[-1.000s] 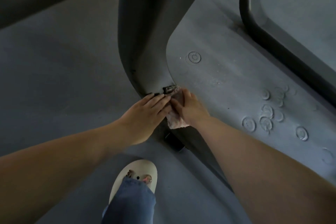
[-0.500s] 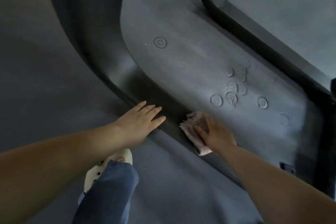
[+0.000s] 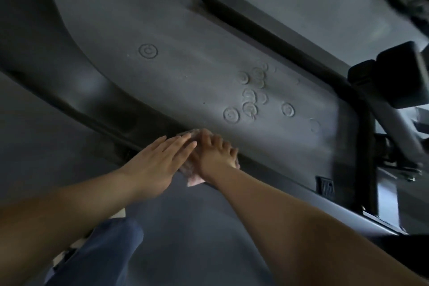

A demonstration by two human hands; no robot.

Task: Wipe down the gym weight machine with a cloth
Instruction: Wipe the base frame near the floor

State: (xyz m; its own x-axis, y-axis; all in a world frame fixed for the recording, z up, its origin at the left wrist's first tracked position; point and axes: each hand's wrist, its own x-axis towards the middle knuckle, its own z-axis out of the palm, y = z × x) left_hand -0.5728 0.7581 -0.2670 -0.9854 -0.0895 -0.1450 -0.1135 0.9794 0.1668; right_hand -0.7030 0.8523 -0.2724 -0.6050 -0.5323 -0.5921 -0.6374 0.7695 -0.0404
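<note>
Nearest, a jeans leg (image 3: 97, 253) at bottom left over grey floor (image 3: 197, 239). Both forearms reach far toward the machine base (image 3: 185, 65). Left hand (image 3: 157, 165) flat, fingers straight, holding nothing, fingertips just beside the right hand. Right hand (image 3: 213, 158) presses down on a pink cloth (image 3: 193, 180), fingers spread over it; cloth sits under the palm on the base's near edge, a corner sticking out near-left. Beyond, embossed circles (image 3: 249, 100), black tube (image 3: 255, 28) far right

Both arms reach forward, left hand (image 3: 160, 160) flat with straight fingers, right hand (image 3: 214, 158) spread beside it.
</note>
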